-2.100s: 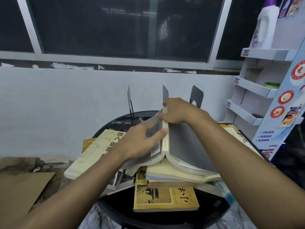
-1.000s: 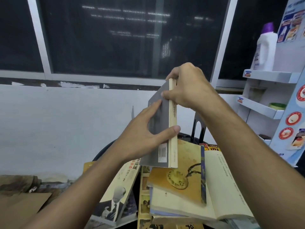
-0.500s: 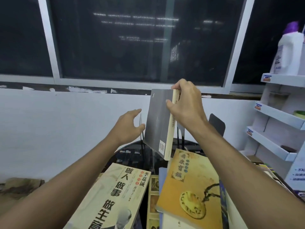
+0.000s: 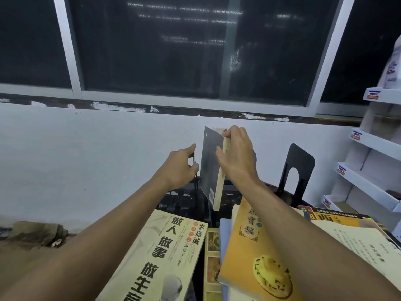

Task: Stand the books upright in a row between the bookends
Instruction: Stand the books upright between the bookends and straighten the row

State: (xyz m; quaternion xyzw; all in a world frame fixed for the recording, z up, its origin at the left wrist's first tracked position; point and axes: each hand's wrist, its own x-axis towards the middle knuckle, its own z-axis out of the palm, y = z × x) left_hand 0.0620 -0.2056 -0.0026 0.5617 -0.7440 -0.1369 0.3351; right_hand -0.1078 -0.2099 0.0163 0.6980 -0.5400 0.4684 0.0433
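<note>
My right hand [image 4: 235, 155] grips a grey-covered book [image 4: 210, 164] by its upper spine edge and holds it upright above the back of the black round table [image 4: 180, 203]. To its left, my left hand [image 4: 181, 165] pinches the thin edge-on bookend [image 4: 194, 156]. A second black bookend [image 4: 298, 168] stands at the right rear. Lying flat in front are a cream book with large black characters [image 4: 160, 257] and an orange book with a round emblem [image 4: 253, 257] on a pile.
A white wall and dark window rise just behind the table. White cardboard shelves [image 4: 368, 148] stand at the right. More flat books [image 4: 347, 227] lie at the right front. Brown cardboard and rubble [image 4: 36, 233] lie at the left.
The grey book was lifted from the pile, closed, and carried back and down toward the bookends. My left hand let go of the book and took hold of the left bookend.
</note>
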